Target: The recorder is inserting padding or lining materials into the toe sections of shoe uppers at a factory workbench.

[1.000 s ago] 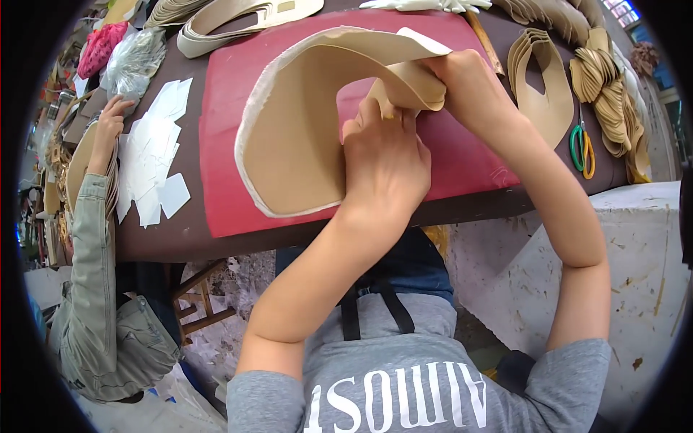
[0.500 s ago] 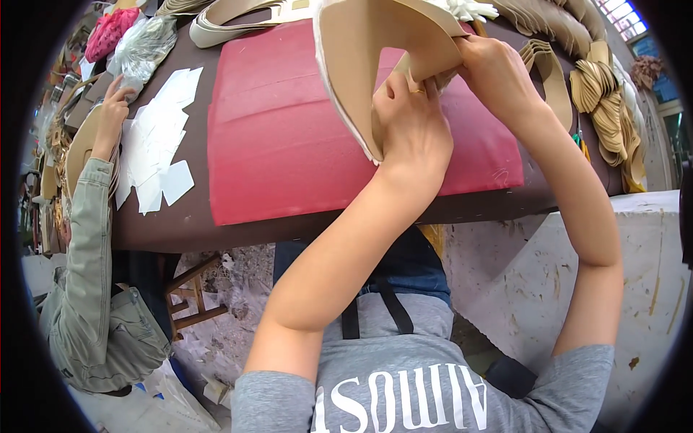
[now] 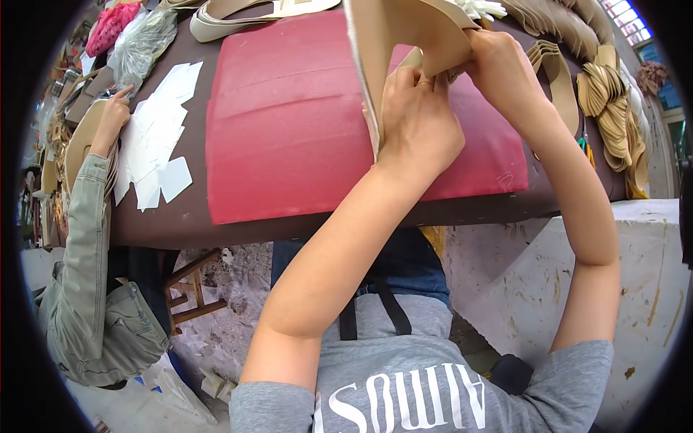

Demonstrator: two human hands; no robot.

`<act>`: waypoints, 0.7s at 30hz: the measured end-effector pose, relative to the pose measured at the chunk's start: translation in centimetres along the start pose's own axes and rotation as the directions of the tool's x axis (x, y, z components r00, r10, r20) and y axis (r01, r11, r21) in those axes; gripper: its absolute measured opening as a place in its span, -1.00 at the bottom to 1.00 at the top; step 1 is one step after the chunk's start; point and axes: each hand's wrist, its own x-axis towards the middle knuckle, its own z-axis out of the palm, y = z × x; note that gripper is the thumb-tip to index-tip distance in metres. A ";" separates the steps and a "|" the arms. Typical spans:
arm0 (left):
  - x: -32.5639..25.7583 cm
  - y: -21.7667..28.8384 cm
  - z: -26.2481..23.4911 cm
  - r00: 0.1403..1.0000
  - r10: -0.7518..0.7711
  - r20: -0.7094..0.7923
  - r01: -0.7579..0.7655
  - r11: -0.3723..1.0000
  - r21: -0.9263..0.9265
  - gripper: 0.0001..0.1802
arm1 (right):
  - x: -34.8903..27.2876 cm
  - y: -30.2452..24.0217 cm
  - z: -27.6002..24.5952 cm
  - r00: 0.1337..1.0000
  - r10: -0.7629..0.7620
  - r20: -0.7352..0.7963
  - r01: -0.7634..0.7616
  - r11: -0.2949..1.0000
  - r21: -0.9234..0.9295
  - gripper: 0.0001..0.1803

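Observation:
A curved beige panel, leather-like with a pale edge (image 3: 372,43), is held up above a red mat (image 3: 281,137). Its lower parts fold inward around my fingers. My left hand (image 3: 422,119) is closed on the panel's inner fold, a ring on one finger, fingertips partly hidden. Higher and to the right, my right hand (image 3: 502,68) pinches the panel's right end. The two hands are close together but apart. What lies behind the raised panel is hidden.
White paper pieces (image 3: 162,130) lie left of the mat. Beyond them a co-worker's hand (image 3: 114,115) rests near beige pieces and a clear plastic bag (image 3: 144,47). Bundled beige strips (image 3: 610,101) and green-handled scissors (image 3: 582,143) lie at the right. A wooden stool (image 3: 195,292) stands below.
The panel has shifted right and turned more edge-on, with my left hand moving slightly right along with it. My right hand keeps its pinch. The co-worker's fingers have shifted a little.

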 end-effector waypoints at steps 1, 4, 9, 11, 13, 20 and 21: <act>0.2 0.3 -0.1 0.999 0.005 -0.052 -0.006 1.000 -0.020 -0.79 | -0.2 0.3 0.1 1.000 0.000 -0.015 0.000 1.000 -0.001 -0.86; 1.4 0.6 -0.2 0.999 0.032 -0.038 -0.030 0.999 0.036 -0.84 | -0.2 0.3 -0.6 0.998 0.053 -0.028 -0.053 0.999 -0.008 -0.85; 4.0 1.4 -1.1 0.968 0.125 0.217 -0.189 0.932 0.309 -0.87 | -0.9 0.5 -2.0 0.954 0.295 -0.050 -0.295 0.955 -0.008 -0.76; 4.2 1.7 -1.6 0.912 0.197 0.360 -0.343 0.848 0.405 -0.87 | -2.5 2.0 -0.4 0.888 0.455 -0.070 -0.453 0.890 0.045 -0.70; 3.2 2.0 -2.3 0.842 0.279 0.463 -0.496 0.737 0.459 -0.90 | -3.9 3.1 0.3 0.830 0.552 -0.074 -0.548 0.833 0.075 -0.67; 2.1 2.5 -4.5 0.805 0.326 0.496 -0.593 0.390 0.705 -0.87 | -4.2 0.8 2.8 0.842 0.477 -0.251 -0.409 0.869 0.279 -0.65; 1.9 2.2 -4.5 0.845 0.325 0.425 -0.535 0.490 0.688 -0.85 | -4.2 1.0 3.0 0.865 0.428 -0.261 -0.370 0.896 0.244 -0.65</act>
